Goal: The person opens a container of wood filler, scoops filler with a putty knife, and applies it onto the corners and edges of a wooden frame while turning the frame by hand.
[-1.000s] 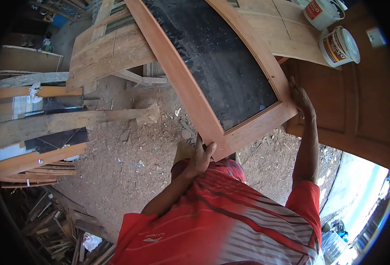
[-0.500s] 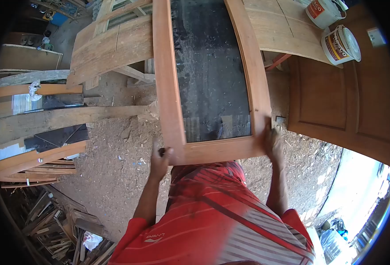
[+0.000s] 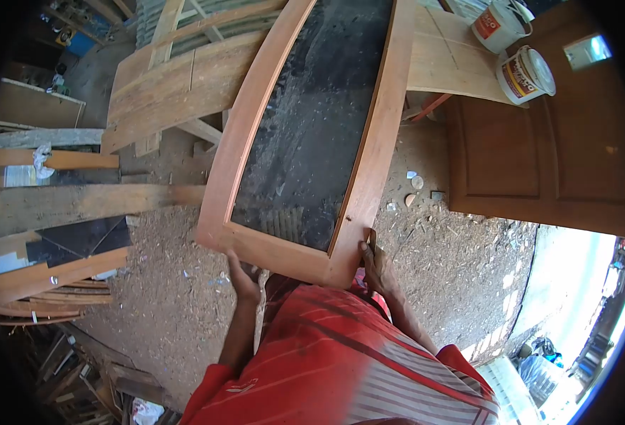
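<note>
A long wooden-framed panel [image 3: 277, 258] with a dark, dusty inset [image 3: 312, 127] stretches away from my body, resting over the plywood bench at its far part. Its near end is tilted, the right corner closer to me. At the near left corner, my left hand [image 3: 243, 280] is against the lower edge, thumb up and the other fingers curled partly beneath the rail. My right hand [image 3: 377, 268] grips the right stile near its corner, thumb along the side; the fingertips underneath are hidden. The red shirt [image 3: 298, 347] touches or nearly touches the near rail.
Plywood boards [image 3: 178, 92] form the bench on the left. Two white buckets [image 3: 525, 76] stand on its right part. A brown panelled door [image 3: 532, 156] leans at right. Stacked boards [image 3: 64, 202] and scrap wood [image 3: 64, 375] lie left. Shavings cover the floor [image 3: 447, 276].
The near end of the framed panel has swung left and turned at an angle. Both hands have moved with it, the right hand leftward and slightly down.
</note>
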The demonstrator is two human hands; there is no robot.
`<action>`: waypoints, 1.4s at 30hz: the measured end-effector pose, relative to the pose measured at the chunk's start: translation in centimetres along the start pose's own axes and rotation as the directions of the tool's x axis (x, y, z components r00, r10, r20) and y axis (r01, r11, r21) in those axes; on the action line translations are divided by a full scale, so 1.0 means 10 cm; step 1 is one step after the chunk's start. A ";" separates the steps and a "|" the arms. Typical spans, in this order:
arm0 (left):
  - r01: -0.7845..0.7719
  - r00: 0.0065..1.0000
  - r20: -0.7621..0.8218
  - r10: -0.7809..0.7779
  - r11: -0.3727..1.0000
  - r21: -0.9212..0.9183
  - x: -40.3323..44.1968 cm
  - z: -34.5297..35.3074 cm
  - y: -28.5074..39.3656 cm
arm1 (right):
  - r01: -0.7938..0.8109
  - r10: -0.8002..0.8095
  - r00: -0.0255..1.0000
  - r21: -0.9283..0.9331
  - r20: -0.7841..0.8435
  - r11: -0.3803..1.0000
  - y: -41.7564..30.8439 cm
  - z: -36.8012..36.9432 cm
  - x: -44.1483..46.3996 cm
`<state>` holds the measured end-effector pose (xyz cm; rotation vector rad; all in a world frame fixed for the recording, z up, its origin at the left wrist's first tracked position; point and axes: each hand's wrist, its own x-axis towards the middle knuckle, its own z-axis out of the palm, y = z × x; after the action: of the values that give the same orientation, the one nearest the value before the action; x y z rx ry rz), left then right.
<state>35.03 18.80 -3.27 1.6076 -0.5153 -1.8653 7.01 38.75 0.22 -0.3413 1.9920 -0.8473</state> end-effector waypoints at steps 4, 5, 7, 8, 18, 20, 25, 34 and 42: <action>-0.233 0.970 0.085 0.230 0.972 0.030 0.03 0.31 -0.13 | 0.192 -0.170 0.970 0.113 -0.176 0.975 -0.10 -0.02 0.23; -0.232 0.969 0.094 0.228 0.972 0.030 0.06 0.34 -0.08 | 0.148 -0.127 0.980 0.132 -0.155 0.980 -0.17 -0.08 0.27; -0.305 0.948 0.116 0.296 0.950 0.068 0.22 0.38 0.01 | 0.109 -0.093 0.988 0.130 -0.122 0.986 -0.26 -0.13 0.41; -0.345 0.934 0.130 0.332 0.935 0.088 0.34 0.40 0.09 | 0.142 -0.127 0.984 0.127 -0.122 0.982 -0.32 -0.12 0.50; -0.490 0.872 0.157 0.464 0.822 0.290 1.54 0.63 0.89 | 0.210 -0.232 0.970 0.241 0.066 0.947 -0.93 0.03 1.23; -0.494 0.868 0.136 0.478 0.806 0.326 1.46 0.85 1.12 | 0.219 -0.239 0.966 0.186 0.095 0.958 -0.99 0.03 1.34; -0.400 0.914 0.098 0.393 0.835 0.378 1.71 0.81 1.36 | 0.218 -0.251 0.955 0.200 0.158 0.955 -1.12 -0.09 1.42; -0.412 0.834 -0.130 0.536 0.763 0.498 1.28 0.91 0.75 | 0.042 -0.027 0.998 0.352 -0.048 0.935 -0.33 -1.46 1.56; -0.398 0.583 -0.089 0.808 0.380 0.835 1.22 1.05 0.80 | -0.068 0.192 0.975 0.668 -0.114 0.741 0.19 -2.81 1.58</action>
<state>25.46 3.66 -5.09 1.8707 -1.5679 -0.5501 -24.91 43.70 -1.57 0.2992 1.6972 -1.4616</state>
